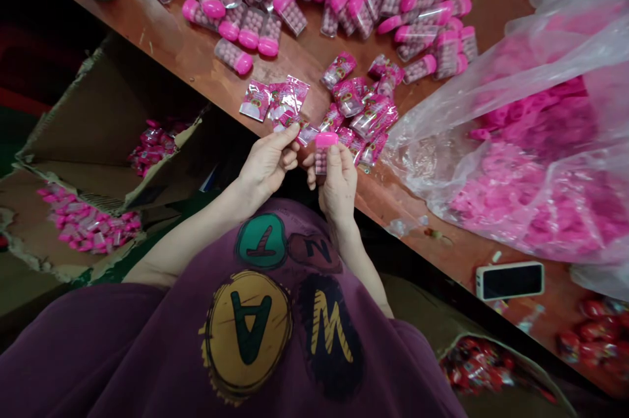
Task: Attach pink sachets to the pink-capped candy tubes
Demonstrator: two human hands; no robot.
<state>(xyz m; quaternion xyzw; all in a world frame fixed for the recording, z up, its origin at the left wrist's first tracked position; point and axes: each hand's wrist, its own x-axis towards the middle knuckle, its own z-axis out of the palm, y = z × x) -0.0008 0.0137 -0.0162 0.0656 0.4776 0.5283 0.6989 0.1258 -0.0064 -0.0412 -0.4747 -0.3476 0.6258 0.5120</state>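
My right hand (340, 182) grips a small clear candy container (321, 161) with a pink cap and pink balls inside, held upright in front of my body. To its left, my left hand (269, 162) is closed, thumb and forefinger pressed together by a small shiny piece of wrapper (307, 133); whether the fingers pinch it I cannot tell. Just beyond my hands lie glossy pink printed packets (374, 115), with a smaller group of packets (255, 101) to the left. A big heap of pink-capped candy containers (250, 28) covers the far part of the table.
On the right, a clear plastic bag (545, 208) holds pink pieces. A white-framed phone (510, 280) lies near the table (442, 261) edge. Cardboard boxes (73, 110) with pink items stand at lower left; a box of red packets (479, 365) sits below the right edge.
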